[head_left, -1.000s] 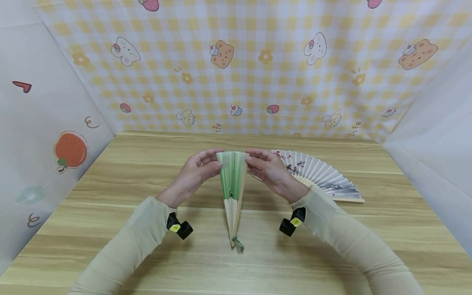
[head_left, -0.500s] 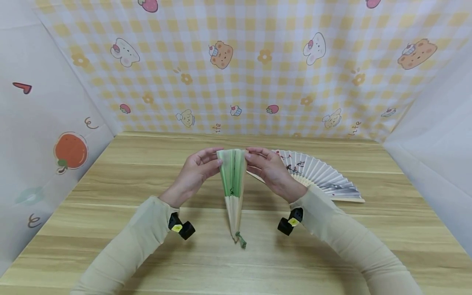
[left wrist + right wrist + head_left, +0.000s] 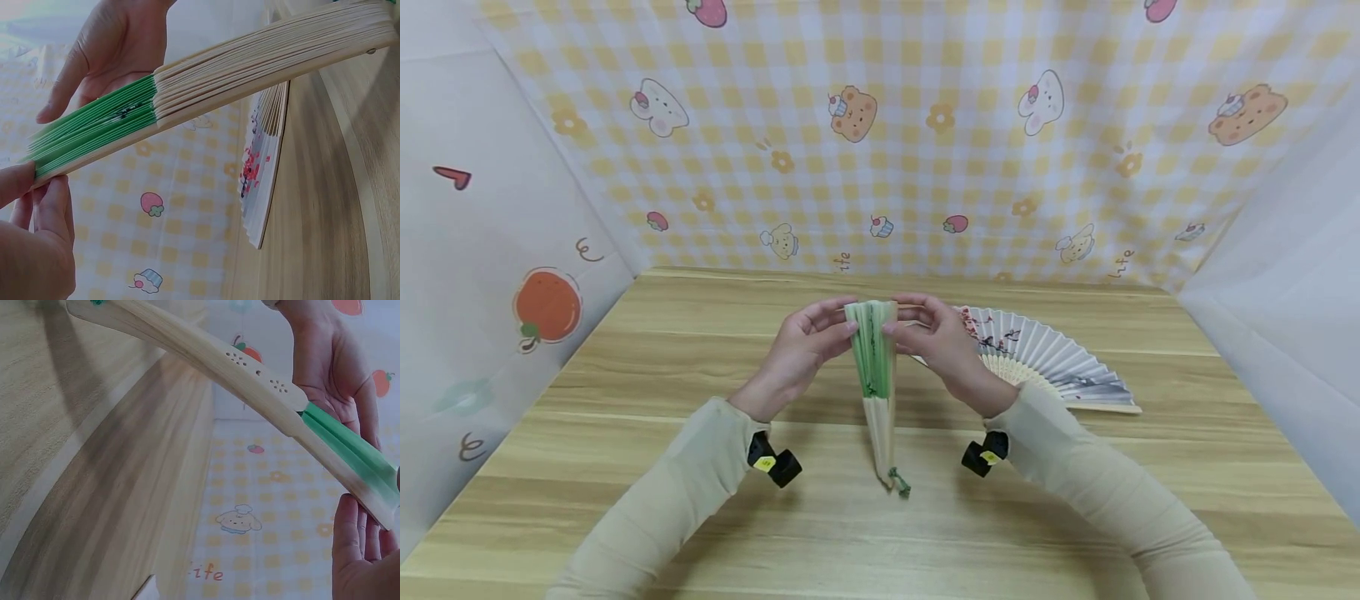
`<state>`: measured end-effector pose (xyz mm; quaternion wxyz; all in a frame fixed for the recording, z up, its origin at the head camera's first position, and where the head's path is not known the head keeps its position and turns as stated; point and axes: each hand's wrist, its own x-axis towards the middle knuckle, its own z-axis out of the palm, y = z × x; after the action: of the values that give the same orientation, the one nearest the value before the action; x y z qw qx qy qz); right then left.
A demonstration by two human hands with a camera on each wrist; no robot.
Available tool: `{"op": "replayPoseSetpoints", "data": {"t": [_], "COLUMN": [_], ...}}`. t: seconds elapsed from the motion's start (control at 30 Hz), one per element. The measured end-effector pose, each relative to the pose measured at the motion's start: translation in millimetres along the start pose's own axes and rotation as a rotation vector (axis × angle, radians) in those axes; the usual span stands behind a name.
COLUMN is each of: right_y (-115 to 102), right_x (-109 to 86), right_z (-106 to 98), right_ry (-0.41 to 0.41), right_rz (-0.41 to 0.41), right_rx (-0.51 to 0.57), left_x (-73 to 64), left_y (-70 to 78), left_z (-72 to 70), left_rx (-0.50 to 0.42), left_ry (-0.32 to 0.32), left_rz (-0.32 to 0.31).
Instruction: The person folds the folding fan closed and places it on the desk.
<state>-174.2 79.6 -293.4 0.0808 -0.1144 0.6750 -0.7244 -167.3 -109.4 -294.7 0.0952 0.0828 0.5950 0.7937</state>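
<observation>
Head view: I'm watching the left hand point(image 3: 803, 342) and right hand point(image 3: 946, 343) pinching the green fan point(image 3: 873, 367) at its upper edges over the bench point(image 3: 880, 550), near a spread white fan point(image 3: 1052, 350). Left wrist: green pleats point(image 3: 100, 128) are lying close; right wrist: a wooden outer stick point(image 3: 240, 381) is facing me.

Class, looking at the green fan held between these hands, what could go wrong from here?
The left hand and right hand grip the green fan near its top edge, so it might slip.
Its pleats are not pressed flat, so uneven squeezing could crease one.
The right sleeve overlaps the open white fan in the head view and might brush it.
</observation>
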Motion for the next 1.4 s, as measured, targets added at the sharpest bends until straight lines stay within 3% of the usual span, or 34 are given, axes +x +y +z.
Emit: {"op": "replayPoseSetpoints", "data": {"t": [0.33,0.83,1.4], "right_y": [-1.7,-3.1,-4.1], "right_x": [-1.5,-2.2,-2.8], "right_z": [4.7,4.4,4.6], "right_ry": [-0.009,0.048,0.043], "right_rz": [-0.034,-0.038,-0.069], "right_rx": [-0.075,-0.080,-0.080], "left_x": [-0.1,-3.1,-3.2], "left_y": [-2.0,0.4,0.4], "left_z": [2.1,2.5,0.4], "left_rx": [0.008,0.020,-0.019], "left_ry": [-0.010,-0.031,-0.025], "left_rz": [0.003,0.015,0.005]}}
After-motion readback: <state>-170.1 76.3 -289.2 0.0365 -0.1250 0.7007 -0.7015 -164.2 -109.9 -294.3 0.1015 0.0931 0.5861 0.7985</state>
